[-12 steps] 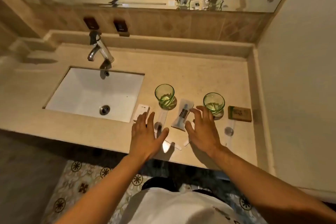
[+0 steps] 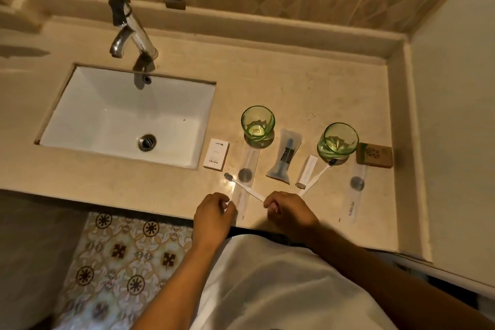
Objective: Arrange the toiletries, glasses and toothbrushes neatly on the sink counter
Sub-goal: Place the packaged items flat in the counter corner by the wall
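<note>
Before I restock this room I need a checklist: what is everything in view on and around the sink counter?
glasses: 2, green, mid counter
toothbrushes: 2, white, near front edge
clear sleeves: 2, below each glass
pouch with dark tube: 1, between glasses
hotel box: 1, white, beside basin
slim box: 1, white, by right toothbrush
soap: 1, brown-green, far right
basin: 1, white
faucet: 1, chrome
left hand: curled on left sleeve's end
right hand: at left toothbrush's handle end
</note>
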A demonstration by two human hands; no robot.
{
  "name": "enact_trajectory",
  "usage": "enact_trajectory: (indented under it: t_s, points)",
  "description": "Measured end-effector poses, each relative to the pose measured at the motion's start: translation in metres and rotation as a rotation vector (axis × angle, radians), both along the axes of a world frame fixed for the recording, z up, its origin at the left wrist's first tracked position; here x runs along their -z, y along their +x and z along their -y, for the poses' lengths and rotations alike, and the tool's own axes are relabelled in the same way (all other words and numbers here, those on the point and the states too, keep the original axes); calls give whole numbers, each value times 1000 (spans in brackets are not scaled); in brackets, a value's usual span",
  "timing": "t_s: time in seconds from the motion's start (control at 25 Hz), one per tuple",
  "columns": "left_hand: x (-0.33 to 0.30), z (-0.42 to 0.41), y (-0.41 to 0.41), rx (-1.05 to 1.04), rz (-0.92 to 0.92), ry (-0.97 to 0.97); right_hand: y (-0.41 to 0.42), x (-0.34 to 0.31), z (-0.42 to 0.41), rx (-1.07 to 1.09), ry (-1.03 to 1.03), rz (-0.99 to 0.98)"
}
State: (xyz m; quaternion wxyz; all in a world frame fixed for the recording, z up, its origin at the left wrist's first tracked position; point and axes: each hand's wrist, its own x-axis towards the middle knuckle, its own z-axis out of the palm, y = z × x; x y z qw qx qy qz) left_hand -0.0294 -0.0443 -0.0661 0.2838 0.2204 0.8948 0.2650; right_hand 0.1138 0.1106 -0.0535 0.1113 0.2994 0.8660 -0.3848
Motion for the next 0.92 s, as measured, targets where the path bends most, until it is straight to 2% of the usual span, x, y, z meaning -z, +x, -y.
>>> enact_trajectory:
  t_s: [0.16,0.4,0.6,0.92]
  points:
    - [15,-10,-17,117,3,-72,-29,26,14,40,96,-4]
    - [19,-27,-18,200,-79,-88,-50,20,6,98,257,149]
    - [15,-37,-15,181,-59,-179,-39,21,-7,173,158,201]
    - [10,-45,-15,69,21,-215,-26,22,-20,162,126,216]
